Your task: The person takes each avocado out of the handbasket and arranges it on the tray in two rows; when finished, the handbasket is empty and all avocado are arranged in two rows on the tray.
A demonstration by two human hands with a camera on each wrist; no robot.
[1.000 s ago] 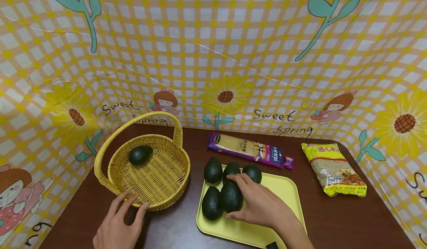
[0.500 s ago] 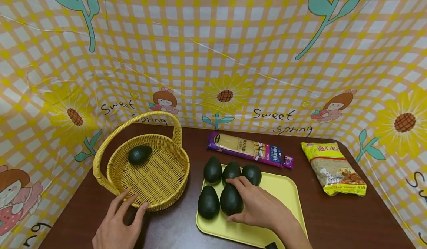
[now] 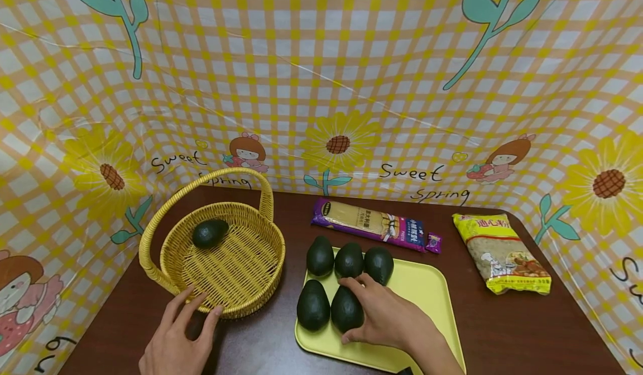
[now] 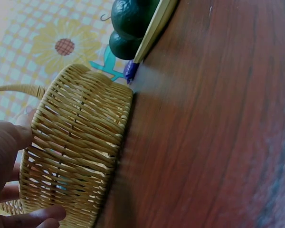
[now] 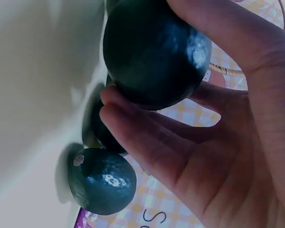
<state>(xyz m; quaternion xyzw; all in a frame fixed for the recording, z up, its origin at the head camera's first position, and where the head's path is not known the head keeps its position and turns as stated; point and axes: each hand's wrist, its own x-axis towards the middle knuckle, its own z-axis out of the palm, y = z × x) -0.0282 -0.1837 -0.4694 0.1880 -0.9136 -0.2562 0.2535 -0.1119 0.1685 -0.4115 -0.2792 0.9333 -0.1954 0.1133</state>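
Observation:
My right hand grips a dark green avocado on the pale yellow tray, thumb at its near side and fingers over its far side. In the right wrist view, that avocado sits between thumb and fingers. Several more avocados lie around it, one just to its left and a row behind. My left hand holds the near rim of a yellow wicker basket, with its thumb outside. One avocado lies inside the basket. The left wrist view shows the basket's woven wall close up.
Behind the tray lies a purple pasta packet, with a small purple sachet at its end. A yellow bag lies at the right. The basket's tall handle arches upward. A checked cloth hangs behind the dark table.
The avocado left of the gripped one has shifted slightly leftward on the tray. My right hand has lowered a little around its avocado. The left hand stays at the basket rim.

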